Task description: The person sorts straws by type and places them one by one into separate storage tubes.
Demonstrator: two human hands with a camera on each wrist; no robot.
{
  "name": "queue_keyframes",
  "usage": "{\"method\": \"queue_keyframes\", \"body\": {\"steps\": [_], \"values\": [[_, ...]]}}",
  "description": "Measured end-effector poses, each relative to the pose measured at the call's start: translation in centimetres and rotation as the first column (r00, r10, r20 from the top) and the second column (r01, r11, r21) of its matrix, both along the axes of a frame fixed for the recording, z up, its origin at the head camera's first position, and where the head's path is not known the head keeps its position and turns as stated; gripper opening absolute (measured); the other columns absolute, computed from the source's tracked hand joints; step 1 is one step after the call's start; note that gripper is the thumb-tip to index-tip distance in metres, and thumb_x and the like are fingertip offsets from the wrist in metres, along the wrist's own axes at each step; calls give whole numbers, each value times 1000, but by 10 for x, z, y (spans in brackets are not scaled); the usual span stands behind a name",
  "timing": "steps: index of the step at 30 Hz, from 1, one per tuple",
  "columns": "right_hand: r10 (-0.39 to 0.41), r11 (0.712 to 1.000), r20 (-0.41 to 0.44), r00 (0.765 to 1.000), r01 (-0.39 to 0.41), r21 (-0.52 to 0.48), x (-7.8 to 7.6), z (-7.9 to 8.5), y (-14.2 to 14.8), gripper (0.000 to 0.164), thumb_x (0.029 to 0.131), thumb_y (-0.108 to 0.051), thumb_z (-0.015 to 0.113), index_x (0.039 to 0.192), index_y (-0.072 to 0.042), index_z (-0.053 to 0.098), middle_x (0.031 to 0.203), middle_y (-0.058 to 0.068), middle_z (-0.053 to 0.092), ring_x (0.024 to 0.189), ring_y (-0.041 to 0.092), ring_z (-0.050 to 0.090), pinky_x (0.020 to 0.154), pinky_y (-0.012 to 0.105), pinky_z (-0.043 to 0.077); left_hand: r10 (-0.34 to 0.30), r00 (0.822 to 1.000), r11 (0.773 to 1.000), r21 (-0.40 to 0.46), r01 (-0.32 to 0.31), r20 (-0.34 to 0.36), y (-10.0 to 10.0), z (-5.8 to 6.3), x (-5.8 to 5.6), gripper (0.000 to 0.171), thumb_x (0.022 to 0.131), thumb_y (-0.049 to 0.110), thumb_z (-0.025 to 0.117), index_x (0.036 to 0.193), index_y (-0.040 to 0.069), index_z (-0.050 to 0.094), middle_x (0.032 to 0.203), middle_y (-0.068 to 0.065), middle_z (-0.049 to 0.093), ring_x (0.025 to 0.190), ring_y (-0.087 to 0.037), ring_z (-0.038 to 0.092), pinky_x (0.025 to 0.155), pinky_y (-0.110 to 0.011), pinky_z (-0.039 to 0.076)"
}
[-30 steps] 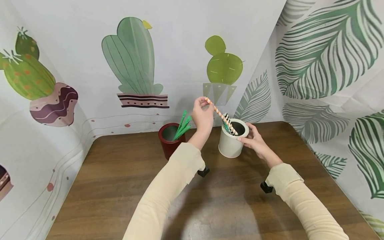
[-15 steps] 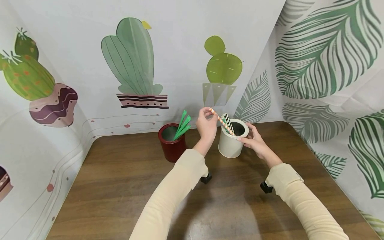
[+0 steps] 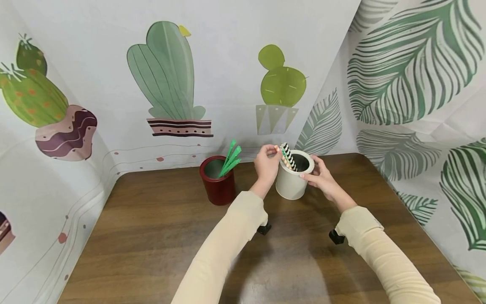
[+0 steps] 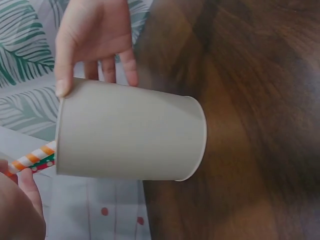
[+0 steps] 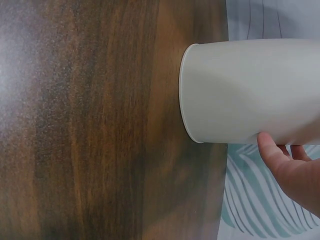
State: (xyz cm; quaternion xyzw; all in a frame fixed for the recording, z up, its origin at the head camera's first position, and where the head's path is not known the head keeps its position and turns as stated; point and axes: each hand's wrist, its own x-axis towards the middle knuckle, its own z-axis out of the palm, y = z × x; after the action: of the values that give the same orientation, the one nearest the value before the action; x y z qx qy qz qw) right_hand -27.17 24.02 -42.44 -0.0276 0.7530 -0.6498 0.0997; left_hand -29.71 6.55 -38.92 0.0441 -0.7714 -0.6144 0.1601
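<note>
In the head view, a cream-white canister (image 3: 291, 185) stands upright on the table's right half. My right hand (image 3: 322, 175) holds its right side, with the thumb near the rim; the right wrist view shows a finger of that hand on the canister's wall (image 5: 240, 90). With thumb and fingers, my left hand (image 3: 267, 164) pinches the top of an orange-and-white striped paper straw (image 4: 31, 158), which slants into the canister's mouth. Black-and-white striped straws (image 3: 289, 156) lean in the same canister. Beside the orange straw, green and red dotted straws show in the left wrist view. Their lower ends are hidden inside.
Left of the canister stands a dark red canister (image 3: 220, 192) holding several green straws (image 3: 230, 158). Both stand near the back of the brown wooden table (image 3: 159, 236). A fabric backdrop (image 3: 231, 63) printed with cacti and leaves hangs behind it.
My left hand has moved down and to the right, and the orange-and-white straw has sunk deeper into the white canister. My right hand has stayed in place on the canister.
</note>
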Motion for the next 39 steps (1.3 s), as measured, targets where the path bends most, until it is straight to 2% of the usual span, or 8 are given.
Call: {"method": "queue_keyframes", "body": {"steps": [6,10,14,25,29,34,36,39], "values": [[-11,999,-1,1000,11,32,-3,-4,2,79,84,-13,58,141,-16,3,144,18,16,115,22,37,91,45,37,-2,999,998,-56,5,50,5,-6,0,14,75,17,67,87,10,63,84,-2,68,75,-13,63,63,-20,46],[-18,1000,-16,1000,19,24,-7,-11,5,80,83,-15,60,140,-16,4,143,18,18,111,18,39,94,51,33,-19,997,998,-66,25,78,6,-10,0,11,75,18,68,83,12,63,80,1,67,73,-11,62,67,-22,46],[-18,1000,-20,1000,18,25,-8,-12,5,81,82,-16,60,141,-16,4,143,19,18,112,20,38,92,48,35,-33,997,996,-81,38,64,5,-15,-2,8,74,19,69,79,15,62,74,5,65,69,-6,59,66,-21,44],[-18,999,3,1000,18,39,-5,-7,4,81,82,-15,60,140,-18,4,143,18,19,107,14,40,89,41,37,-77,993,996,-46,82,84,0,-16,3,21,76,19,68,95,12,62,87,1,66,78,-11,63,68,-21,48],[-20,999,18,1000,20,27,-4,-5,4,82,83,-16,60,141,-18,3,143,18,19,113,19,38,90,43,35,-104,992,994,-25,106,75,-6,-15,7,26,76,17,67,100,10,60,90,-1,66,78,-13,63,65,-20,49],[-78,997,-10,997,77,-19,-2,-4,5,79,85,-23,58,142,-16,3,143,20,18,125,29,29,96,49,32,-119,989,992,-30,122,85,-14,-18,12,25,76,18,68,99,12,60,90,-1,66,76,-13,64,64,-20,48],[-124,992,-32,992,124,-20,-1,-5,5,77,85,-27,57,142,-14,7,142,20,21,122,24,34,96,47,34,-128,988,991,-34,131,88,-17,-21,15,25,76,18,67,99,12,60,91,-1,66,77,-13,64,65,-21,48],[-208,978,-60,976,207,-35,2,-11,6,70,85,-30,57,140,-11,17,133,13,34,106,9,47,89,35,43,-142,986,988,-49,147,84,-22,-25,19,26,76,16,67,101,11,60,91,-2,66,77,-13,64,66,-21,48]]}}
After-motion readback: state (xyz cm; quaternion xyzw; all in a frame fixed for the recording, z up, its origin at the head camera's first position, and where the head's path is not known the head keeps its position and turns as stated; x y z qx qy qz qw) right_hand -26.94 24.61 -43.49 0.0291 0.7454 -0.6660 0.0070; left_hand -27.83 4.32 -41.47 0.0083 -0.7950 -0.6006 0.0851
